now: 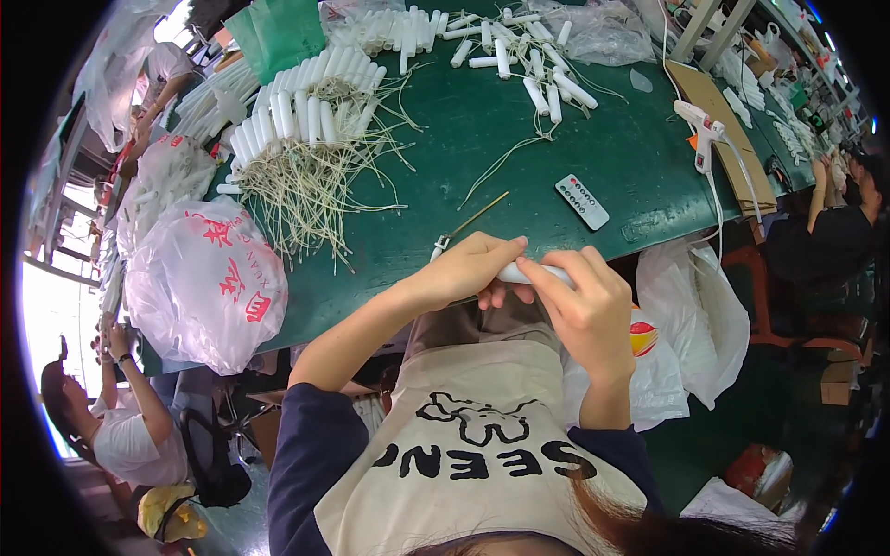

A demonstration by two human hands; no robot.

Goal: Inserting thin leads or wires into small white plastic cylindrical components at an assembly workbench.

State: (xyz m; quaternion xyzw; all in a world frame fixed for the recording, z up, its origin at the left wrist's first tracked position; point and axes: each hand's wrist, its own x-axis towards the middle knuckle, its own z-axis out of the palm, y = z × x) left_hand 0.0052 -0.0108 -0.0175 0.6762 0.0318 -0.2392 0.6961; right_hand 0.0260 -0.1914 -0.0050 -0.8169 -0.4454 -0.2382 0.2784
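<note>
A short white tube [556,272] lies level between my two hands, just over the near edge of the green table. My left hand [471,269] is closed around its left end, thumb along the top. With bent fingers, my right hand [586,295] grips the right part of the tube. Fingers cover much of it, so its ends are hard to make out. Just beyond my left hand lies a thin brass-coloured rod with a white end [443,243]. A small white remote control [582,202] rests on the table past my right hand.
White tubes with thin wires [306,116] lie piled at the left; several more tubes [538,60] are scattered at the back. A white glue gun [702,134] with a cord sits at the right, by cardboard [728,139]. Plastic bags [204,278] crowd the left edge. Other people sit both sides.
</note>
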